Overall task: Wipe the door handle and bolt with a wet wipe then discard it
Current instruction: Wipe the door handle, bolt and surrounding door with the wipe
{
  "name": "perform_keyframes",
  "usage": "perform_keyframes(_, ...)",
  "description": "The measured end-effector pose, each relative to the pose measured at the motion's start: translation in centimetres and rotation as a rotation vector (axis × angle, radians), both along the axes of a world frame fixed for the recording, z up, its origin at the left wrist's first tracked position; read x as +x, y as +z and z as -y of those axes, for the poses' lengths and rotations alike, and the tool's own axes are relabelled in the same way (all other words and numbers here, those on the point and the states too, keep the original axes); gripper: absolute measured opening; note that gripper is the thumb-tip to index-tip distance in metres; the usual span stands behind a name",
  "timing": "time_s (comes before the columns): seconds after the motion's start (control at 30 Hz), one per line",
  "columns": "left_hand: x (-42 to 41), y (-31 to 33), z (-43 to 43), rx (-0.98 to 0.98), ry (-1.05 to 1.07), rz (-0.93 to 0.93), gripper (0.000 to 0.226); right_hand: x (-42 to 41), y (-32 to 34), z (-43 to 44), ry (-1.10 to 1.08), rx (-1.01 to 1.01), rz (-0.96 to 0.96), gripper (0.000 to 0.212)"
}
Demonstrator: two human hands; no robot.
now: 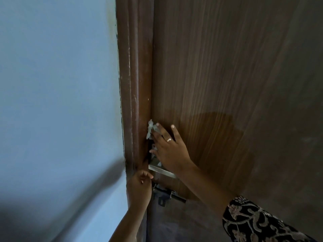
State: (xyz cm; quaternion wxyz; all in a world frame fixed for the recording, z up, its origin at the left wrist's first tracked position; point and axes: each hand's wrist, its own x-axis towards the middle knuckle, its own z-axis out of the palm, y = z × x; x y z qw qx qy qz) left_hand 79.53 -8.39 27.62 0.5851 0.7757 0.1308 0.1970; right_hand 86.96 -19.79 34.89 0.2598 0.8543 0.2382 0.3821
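Observation:
A brown wooden door (218, 75) fills the right of the view. My right hand (169, 149) presses a crumpled pale wet wipe (151, 131) against the door's left edge, just above the silver door handle (161, 169). Part of the handle is hidden under that hand. My left hand (139, 185) rests on the door frame beside the handle's end, fingers curled, nothing visible in it. Below the handle sits a dark sliding bolt (168, 193) with metal brackets.
The brown door frame (135, 75) runs vertically left of the door. A blue wall (57, 84) covers the left side. A patterned black sleeve (253, 222) shows at the lower right.

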Motion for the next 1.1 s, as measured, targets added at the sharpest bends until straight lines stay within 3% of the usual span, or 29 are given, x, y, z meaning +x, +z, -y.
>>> perform_keyframes(0.17, -0.9, 0.0, -0.3, -0.009, -0.011, -0.003, 0.041, -0.9, -0.3, 0.4, 0.081, -0.008, -0.01, 0.046)
perform_keyframes(0.37, -1.4, 0.1, -1.1, 0.025, -0.016, -0.024, 0.033, 1.2, 6.8, 0.9, 0.04, 0.362, 0.178, 0.055)
perform_keyframes(0.47, -1.6, 0.2, -1.3, 0.01, -0.021, -0.022, 0.031, 1.5, 6.9, 0.8, 0.051, 0.32, 0.152, 0.056)
perform_keyframes(0.67, -2.2, 0.1, -1.4, -0.08, -0.042, -0.032, 0.031, -1.7, -0.8, 2.6, 0.062, 0.007, -0.107, 0.05)
perform_keyframes(0.83, -2.7, 0.4, -1.2, -0.109, -0.061, -0.053, 0.026, -2.2, -0.8, 4.3, 0.167, 0.128, 0.035, 0.032)
perform_keyframes(0.93, -2.8, 0.9, -0.6, -0.105, -0.092, -0.041, 0.033, -1.8, 0.1, 3.9, 0.254, 0.203, 0.007, 0.023)
perform_keyframes(1.1, -2.9, 1.4, 0.3, -0.061, -0.107, -0.051, 0.027, -2.1, 0.5, 1.3, 0.173, 0.336, -0.231, 0.06)
